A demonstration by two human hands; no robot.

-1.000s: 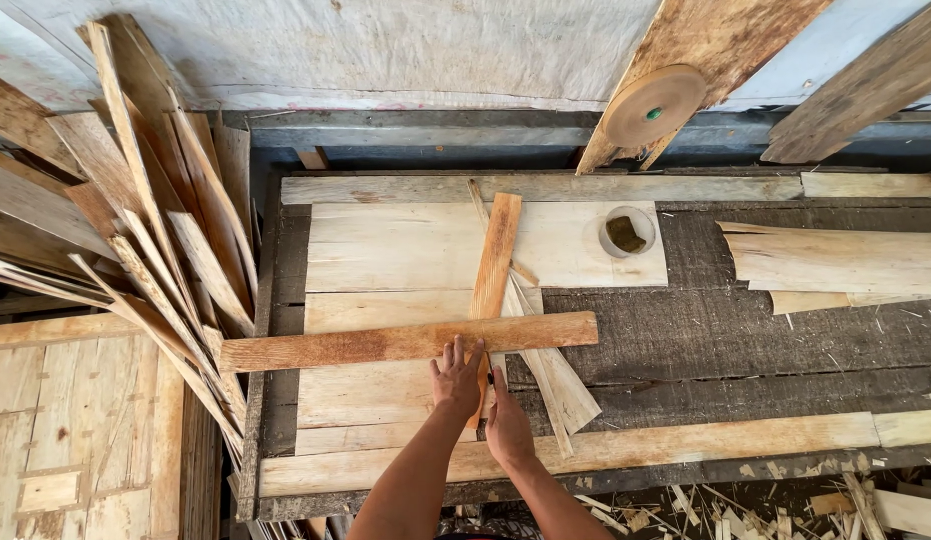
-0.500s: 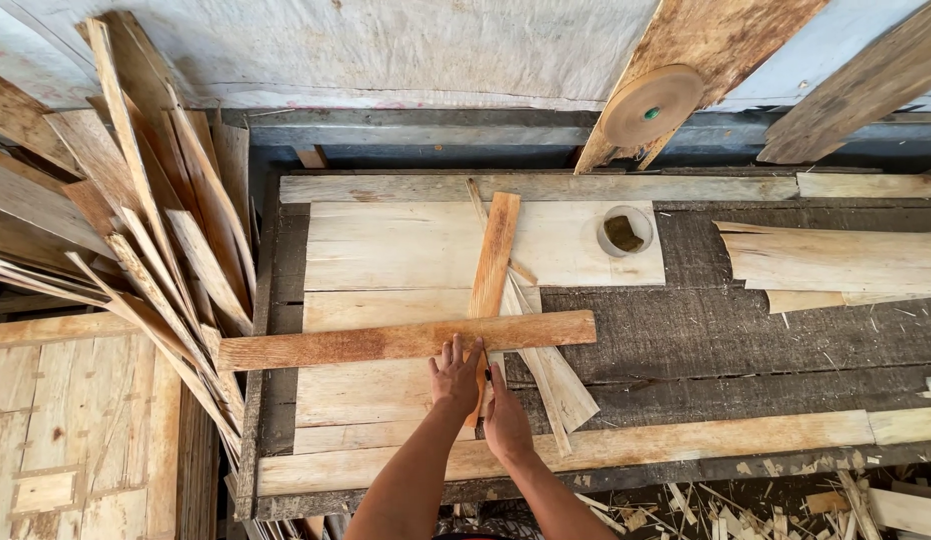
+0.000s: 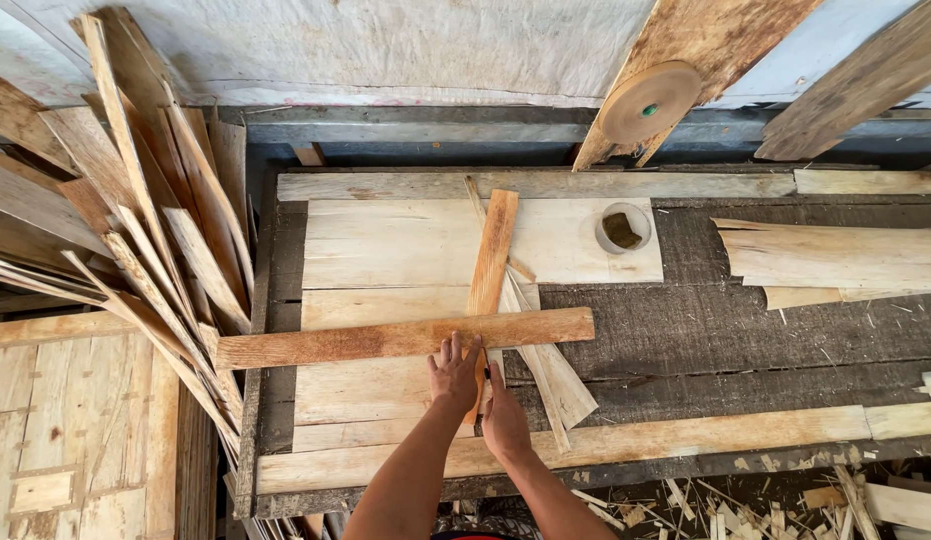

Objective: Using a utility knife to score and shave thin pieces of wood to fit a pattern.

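— Anything moved since a moment ago?
— Barely; both hands stay pressed flat, fingers open, gripping nothing: left hand (image 3: pixel 454 372), right hand (image 3: pixel 505 418).
— And the wood?
— A reddish-brown slat (image 3: pixel 406 338) lies mid-bench (image 3: pixel 706 320), long axis left-right, crossing an upright slat (image 3: pixel 491 255).

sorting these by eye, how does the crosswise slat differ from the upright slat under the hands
The crosswise slat lies left to right and is longer; the upright slat runs away from the person and is shorter. The crosswise one lies over the upright one. Both are reddish-brown, rough-sawn wood.
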